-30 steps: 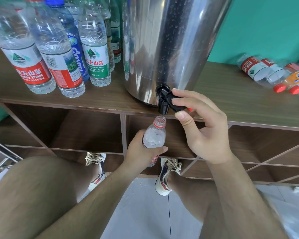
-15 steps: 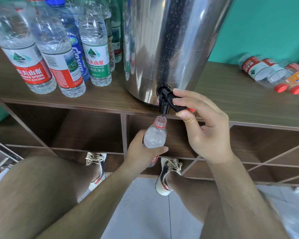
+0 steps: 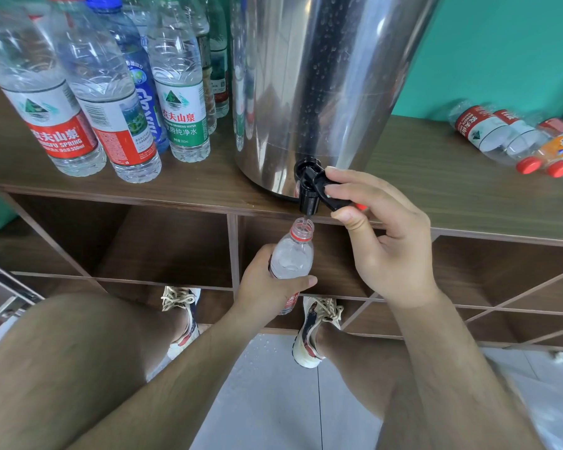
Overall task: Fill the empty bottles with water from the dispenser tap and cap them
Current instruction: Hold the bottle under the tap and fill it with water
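Roughly midway, by my reading: the standing bottles grouped left of the dispenser look filled, and the tops in view carry red and blue caps, while the lying bottles at the far right of the tabletop look empty and wait their turn. One bottle is being filled now, held upright and uncapped just under the tap, below the tabletop's front edge, with a thin stream running into its mouth. The left hand has its fingers wrapped round the bottle's middle, and the right hand pinches the tap lever between thumb and forefinger. How high the water stands inside is hard to judge through the clouded plastic. Capping this one comes next, then the lying ones. The dispenser is a smooth steel drum, mirror-bright and beaded with droplets; the tap is matt black plastic, stubby and angular. The bottles are thin clear plastic, ribbed, with glossy red, green or blue paper-like labels. The tabletop is dark wood-grain board over open cubbies
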A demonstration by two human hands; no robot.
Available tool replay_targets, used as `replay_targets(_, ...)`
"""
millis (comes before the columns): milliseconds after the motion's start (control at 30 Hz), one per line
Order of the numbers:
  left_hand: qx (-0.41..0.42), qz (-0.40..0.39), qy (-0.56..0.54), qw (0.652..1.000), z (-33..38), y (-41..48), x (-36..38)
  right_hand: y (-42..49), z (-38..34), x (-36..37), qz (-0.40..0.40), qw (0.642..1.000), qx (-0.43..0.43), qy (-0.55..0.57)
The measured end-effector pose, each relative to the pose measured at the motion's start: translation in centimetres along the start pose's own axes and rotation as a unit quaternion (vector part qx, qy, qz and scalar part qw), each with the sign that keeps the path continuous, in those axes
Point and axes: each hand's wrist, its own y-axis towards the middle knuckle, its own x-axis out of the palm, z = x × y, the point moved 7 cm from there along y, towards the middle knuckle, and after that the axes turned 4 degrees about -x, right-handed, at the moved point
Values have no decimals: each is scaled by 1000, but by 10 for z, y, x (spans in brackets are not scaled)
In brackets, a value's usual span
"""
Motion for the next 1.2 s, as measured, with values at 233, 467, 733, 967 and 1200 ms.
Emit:
replay_targets(233,-1,1,5,1000,1,0,0,0,0,0,0,1000,3,1)
replay_targets(467,-3,0,-3,1000,1,-1,0,0,0,0,3,1000,3,4)
replay_targets(733,-3,2,-4,1000,-1,0,-1,1,-1,0,7,1000,2,12)
replay_targets(967,-4,-1,1,1000,-3,1,0,1,0,0,8,1000,0,12)
replay_targets(1200,-2,-3,6,1000,-3,1,-1,1,0,0,9,1000,1,12)
